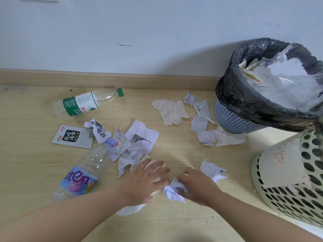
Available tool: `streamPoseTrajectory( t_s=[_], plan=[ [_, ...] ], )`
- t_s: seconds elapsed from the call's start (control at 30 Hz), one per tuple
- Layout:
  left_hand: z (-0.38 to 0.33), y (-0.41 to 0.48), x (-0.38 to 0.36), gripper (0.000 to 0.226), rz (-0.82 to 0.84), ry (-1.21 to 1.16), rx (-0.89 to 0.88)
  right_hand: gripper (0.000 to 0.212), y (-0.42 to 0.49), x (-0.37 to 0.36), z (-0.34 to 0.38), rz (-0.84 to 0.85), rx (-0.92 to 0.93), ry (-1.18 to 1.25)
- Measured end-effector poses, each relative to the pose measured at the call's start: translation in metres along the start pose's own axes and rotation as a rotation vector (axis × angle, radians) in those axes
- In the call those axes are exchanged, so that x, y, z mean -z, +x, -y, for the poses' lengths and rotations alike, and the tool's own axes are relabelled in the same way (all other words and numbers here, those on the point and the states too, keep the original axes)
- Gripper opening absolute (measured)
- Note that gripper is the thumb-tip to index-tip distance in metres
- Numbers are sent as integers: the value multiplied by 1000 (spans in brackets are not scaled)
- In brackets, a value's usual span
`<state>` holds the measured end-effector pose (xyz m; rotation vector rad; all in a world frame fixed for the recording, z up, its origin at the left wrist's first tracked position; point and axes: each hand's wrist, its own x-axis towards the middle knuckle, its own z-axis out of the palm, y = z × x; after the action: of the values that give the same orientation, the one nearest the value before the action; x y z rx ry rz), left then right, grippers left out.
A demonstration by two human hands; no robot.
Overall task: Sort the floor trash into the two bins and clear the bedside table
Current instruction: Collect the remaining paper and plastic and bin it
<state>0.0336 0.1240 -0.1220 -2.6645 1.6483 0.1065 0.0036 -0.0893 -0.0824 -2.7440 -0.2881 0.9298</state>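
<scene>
My right hand (197, 186) has its grip closed around a crumpled wad of white paper (173, 189) with faint print, low over the wooden floor (174, 151). My left hand (145, 180) lies just beside it, fingers spread flat and grip open, pressing on another white sheet (130, 209) that shows from under the palm.

Just right of my right hand lies one more crumpled scrap (212, 169). Ahead of my left hand is a heap of torn white papers (139, 142), some with dark print. A clear bottle with a blue label and lilac cap (82, 172) lies on its side, its neck touching that heap. Beyond it are a flat white snack packet (73, 137) and, nearer the wall, a clear bottle with a green label and green cap (87, 103), also lying down.

Farther right, a creased tissue (170, 111) and a trail of paper scraps (202, 123) reach the foot of the blue bin (232, 119), which has a black liner and is piled with white waste. The pale green perforated bin (297, 194) stands beside it, close to my right arm.
</scene>
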Motion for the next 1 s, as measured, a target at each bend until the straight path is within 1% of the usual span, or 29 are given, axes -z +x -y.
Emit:
streamPoseTrajectory(
  t_s=[0.07,0.1,0.2,0.23,0.3,0.37,0.43,0.47,0.5,0.53,0.6,0.63,0.67,0.7,0.77,0.83,0.9,0.93,1.0],
  plan=[
    [1,5,-3,62,-98,-8,104,24,5,8,0,-14,-51,106],
    [2,7,-4,60,-143,-21,154,26,7,13,0,-30,-73,162],
    [-2,14,1,67,-203,-92,332,30,11,25,-3,-125,-130,397],
    [-3,18,2,69,-243,-128,388,32,11,30,-3,-172,-142,473],
    [-6,26,8,72,-295,-186,458,29,9,42,-7,-291,-177,603],
    [-7,33,12,76,-319,-207,445,31,7,50,-18,-434,-201,594],
    [-12,38,13,76,-264,-215,310,31,3,50,-34,-565,-214,490],
    [-15,39,12,74,-227,-202,213,28,-1,48,-41,-594,-215,416],
    [-18,40,8,72,-173,-165,119,25,-5,43,-48,-585,-218,327],
    [-19,41,9,72,-68,-138,44,23,-10,35,-53,-541,-230,222],
    [-23,48,13,71,100,-70,-59,29,-20,17,-60,-386,-274,-15],
    [-25,52,13,66,186,-47,-90,32,-23,9,-60,-305,-298,-98],
    [-26,56,12,59,257,-32,-98,33,-26,2,-59,-235,-308,-139],
    [-27,58,10,52,290,1,-130,36,-27,-3,-57,-179,-312,-138],
    [-31,59,10,39,284,-54,-164,43,-27,-9,-51,-124,-309,-106],
    [-29,62,11,24,258,-105,-148,45,-24,-10,-47,-99,-305,-76],
    [-25,65,17,33,221,-163,-80,42,-18,-9,-45,-86,-304,32],
    [-23,67,20,38,233,-238,14,40,-15,-7,-45,-90,-312,88],
    [-18,72,27,42,242,-377,274,36,-9,-2,-48,-136,-350,174]
  ],
)
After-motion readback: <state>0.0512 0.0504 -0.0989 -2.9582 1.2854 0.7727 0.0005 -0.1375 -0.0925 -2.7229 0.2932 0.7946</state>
